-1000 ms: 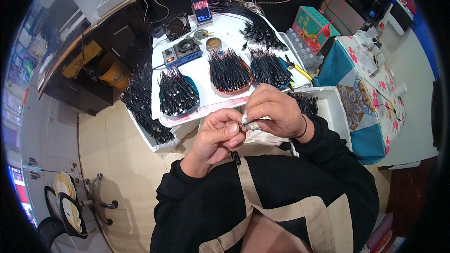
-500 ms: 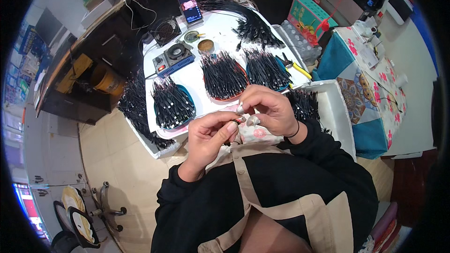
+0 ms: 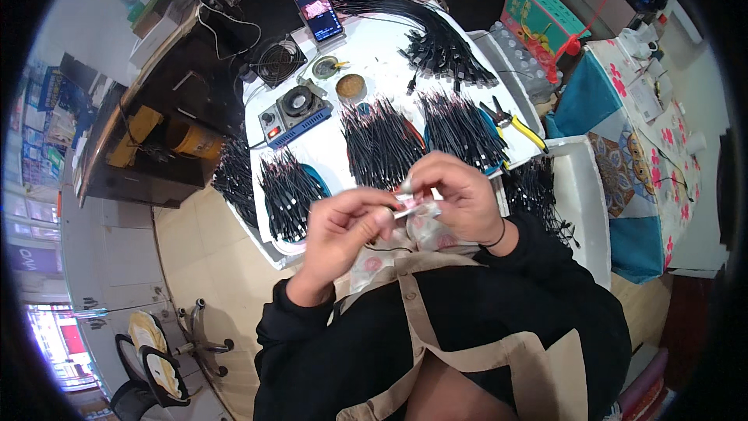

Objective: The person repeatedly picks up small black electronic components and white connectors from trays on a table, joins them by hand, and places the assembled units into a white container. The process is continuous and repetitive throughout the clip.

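Note:
In front of my chest, my left hand point(image 3: 347, 234) pinches a thin black cable point(image 3: 387, 249) by its pale, silvery end point(image 3: 402, 214) between thumb and forefinger. Close against it, my right hand point(image 3: 461, 201) has its thumb and forefinger drawn together, both tips wearing whitish covers. Reddish wire tips seem to lie between the two hands, but blur and fingers hide what the right one grips. Beyond the hands stand dense bundles of short black cables, one at the left point(image 3: 290, 196), one in the middle point(image 3: 382, 144) and one at the right point(image 3: 461, 131).
On the white table point(image 3: 374, 54) are a blue heating unit point(image 3: 300, 109), a round tin point(image 3: 351, 86), a propped phone point(image 3: 318, 12) and a fan point(image 3: 278, 62). Yellow-handled pliers point(image 3: 518, 126) lie at the right. More cables point(image 3: 448, 54) lie at the back; a foam box point(image 3: 580, 203) stands right.
The view has shifted, so the table appears further right. A pale cable end now shows between my fingertips, where dark and reddish wire showed before. Both hands stay close together.

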The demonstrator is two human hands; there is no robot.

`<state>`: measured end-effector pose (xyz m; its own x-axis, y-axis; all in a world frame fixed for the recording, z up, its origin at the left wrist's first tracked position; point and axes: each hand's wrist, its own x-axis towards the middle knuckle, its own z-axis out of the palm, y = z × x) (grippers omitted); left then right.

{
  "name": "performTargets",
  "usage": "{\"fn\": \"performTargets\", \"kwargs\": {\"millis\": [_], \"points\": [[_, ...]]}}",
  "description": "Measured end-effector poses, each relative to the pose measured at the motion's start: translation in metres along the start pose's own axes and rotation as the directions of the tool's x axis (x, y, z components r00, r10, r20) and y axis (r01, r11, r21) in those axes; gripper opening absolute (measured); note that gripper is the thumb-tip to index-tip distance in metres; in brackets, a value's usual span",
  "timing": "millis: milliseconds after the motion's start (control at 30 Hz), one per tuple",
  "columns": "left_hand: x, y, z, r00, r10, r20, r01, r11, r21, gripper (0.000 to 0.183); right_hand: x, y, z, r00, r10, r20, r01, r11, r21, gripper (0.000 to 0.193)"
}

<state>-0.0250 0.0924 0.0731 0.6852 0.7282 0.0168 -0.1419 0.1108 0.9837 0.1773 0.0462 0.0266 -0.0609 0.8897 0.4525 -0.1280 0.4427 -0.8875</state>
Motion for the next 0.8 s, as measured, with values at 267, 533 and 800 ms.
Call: {"fn": "performTargets", "kwargs": {"millis": [267, 533, 800], "points": [[0.145, -0.006, -0.078, 0.925, 0.358, -0.127, -0.082, 0.516, 0.853, 0.011, -0.001, 0.032, -0.020, 0.948, 0.280, 0.154, -0.251, 0.951, -0.180, 0.024], [0.221, -0.083, -0.131, 0.973, 0.230, -0.001, -0.022, 0.097, 0.995, 0.009, 0.003, 0.057, -0.029, 0.899, 0.334, 0.283, -0.270, 0.932, -0.242, 0.020], [0.233, -0.097, -0.138, 0.981, 0.191, -0.006, -0.006, 0.061, 0.998, 0.009, 0.007, 0.071, -0.035, 0.903, 0.327, 0.280, -0.282, 0.941, -0.188, 0.019]]}}
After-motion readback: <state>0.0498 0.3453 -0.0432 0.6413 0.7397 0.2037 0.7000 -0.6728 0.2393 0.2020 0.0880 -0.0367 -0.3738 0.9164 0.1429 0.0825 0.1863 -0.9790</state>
